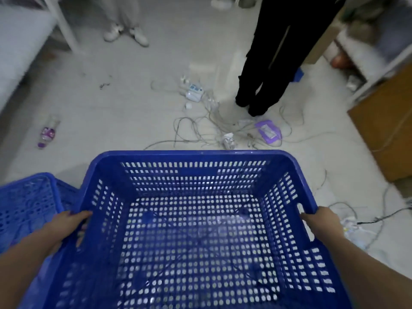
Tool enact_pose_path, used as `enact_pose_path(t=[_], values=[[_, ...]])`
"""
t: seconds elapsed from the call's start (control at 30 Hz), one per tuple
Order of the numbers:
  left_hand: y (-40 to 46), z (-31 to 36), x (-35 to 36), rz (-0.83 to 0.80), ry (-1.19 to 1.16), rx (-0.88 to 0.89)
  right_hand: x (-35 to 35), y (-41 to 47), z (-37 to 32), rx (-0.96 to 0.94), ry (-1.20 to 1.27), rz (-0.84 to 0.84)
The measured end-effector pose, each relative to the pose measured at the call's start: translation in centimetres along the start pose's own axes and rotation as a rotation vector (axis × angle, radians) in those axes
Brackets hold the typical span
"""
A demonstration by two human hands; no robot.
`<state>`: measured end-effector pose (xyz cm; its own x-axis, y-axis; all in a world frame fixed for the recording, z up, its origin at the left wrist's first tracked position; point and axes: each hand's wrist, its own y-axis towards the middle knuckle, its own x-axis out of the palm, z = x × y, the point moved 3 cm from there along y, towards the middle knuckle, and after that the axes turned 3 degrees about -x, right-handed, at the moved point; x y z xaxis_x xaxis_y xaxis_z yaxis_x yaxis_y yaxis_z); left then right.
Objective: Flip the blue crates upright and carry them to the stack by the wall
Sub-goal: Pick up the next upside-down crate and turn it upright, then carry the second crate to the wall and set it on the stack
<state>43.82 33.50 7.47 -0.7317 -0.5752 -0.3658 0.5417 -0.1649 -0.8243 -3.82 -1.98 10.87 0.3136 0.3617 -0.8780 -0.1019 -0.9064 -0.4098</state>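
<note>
Head view looks straight down into the blue crate (196, 230), which sits upright between my arms with its open mouth facing me, its perforated floor showing the pale ground through the holes. My left hand (66, 228) grips the left rim, thumb curled over the edge and fingers wrapped under it; my right hand (323, 224) grips the right rim beside the handle slot (306, 221), fingers curled round the wall. Both hands sit at matching points on opposite side walls, so the crate's long axis runs left to right across my body and the load looks balanced. A second blue crate (26, 204) lies just beside it at my left, touching or nearly touching the left wall; I cannot tell which.

Ahead on the floor lie tangled cables (211, 128), a purple pouch (268, 131) and a plastic bottle (48, 132), with a person's black trouser legs (267, 70) beyond. No stack by the wall shows, so I judge I must turn to find it, stepping round the cables.
</note>
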Motion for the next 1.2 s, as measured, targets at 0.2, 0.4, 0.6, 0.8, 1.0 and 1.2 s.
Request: enact_pose_path(t=[0.2, 0.4, 0.6, 0.8, 1.0, 1.2], values=[[-11.4, 8.5, -7.9, 0.05, -0.044, 0.216, -13.1, -9.9, -5.4, -0.074, 0.022, 0.097], [-22.5, 13.1, -17.2, 0.119, -0.079, 0.372, -21.5, -18.7, -10.0, -0.196, 0.108, 0.2], [-31.0, 13.2, -25.4, 0.257, -0.131, 0.452, -25.9, -23.5, -15.7, -0.399, 0.141, 0.217], [-36.0, 7.8, -31.7, 0.372, -0.232, 0.394, -27.6, -25.0, -23.3, -0.593, 0.132, 0.116], [-41.3, -0.2, -32.8, 0.505, -0.437, 0.282, -27.5, -27.8, -30.2, -0.806, -0.016, 0.072], [-47.2, -11.1, -31.5, 0.703, -0.581, 0.123, -23.8, -31.4, -35.4, -1.013, -0.128, -0.053]])
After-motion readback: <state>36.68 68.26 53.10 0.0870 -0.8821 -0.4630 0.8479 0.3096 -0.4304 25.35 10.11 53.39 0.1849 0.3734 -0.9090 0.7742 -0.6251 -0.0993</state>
